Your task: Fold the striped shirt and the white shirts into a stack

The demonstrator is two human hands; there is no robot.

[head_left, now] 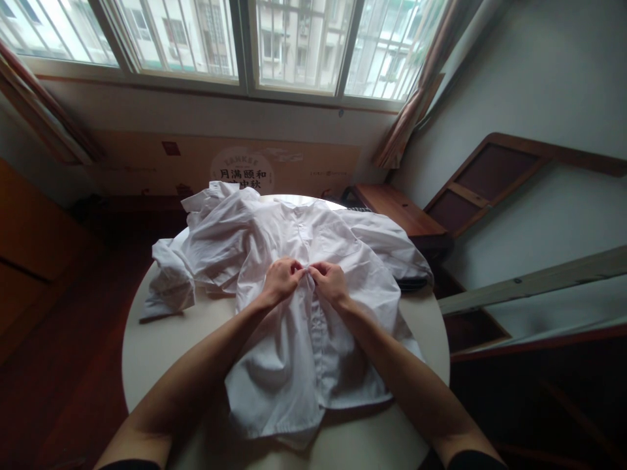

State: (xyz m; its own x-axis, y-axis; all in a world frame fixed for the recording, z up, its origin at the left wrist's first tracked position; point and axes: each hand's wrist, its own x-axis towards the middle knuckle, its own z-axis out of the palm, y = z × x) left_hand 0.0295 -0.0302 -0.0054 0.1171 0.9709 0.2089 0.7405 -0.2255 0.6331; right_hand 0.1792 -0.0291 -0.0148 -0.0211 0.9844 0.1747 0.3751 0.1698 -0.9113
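A white button-up shirt [279, 365] lies front side up across a round table, its collar end away from me and its hem near me. My left hand [284, 279] pinches the front placket about midway down. Right beside it, my right hand [329, 281] pinches the other side of the same spot, the fingertips of both hands almost touching. Whatever button sits between the fingers is hidden. Higher up the placket a small button [300, 225] shows. More white cloth [220, 222], crumpled, lies at the left, and a sleeve [386, 238] spreads to the right.
The pale round table [147, 365] carries the shirt. A dark object [412, 284] pokes out under the right sleeve. Behind stand a wooden bench [401, 209] and a printed cardboard panel [304, 163] below the barred windows. A wooden cabinet [29, 228] is at the left.
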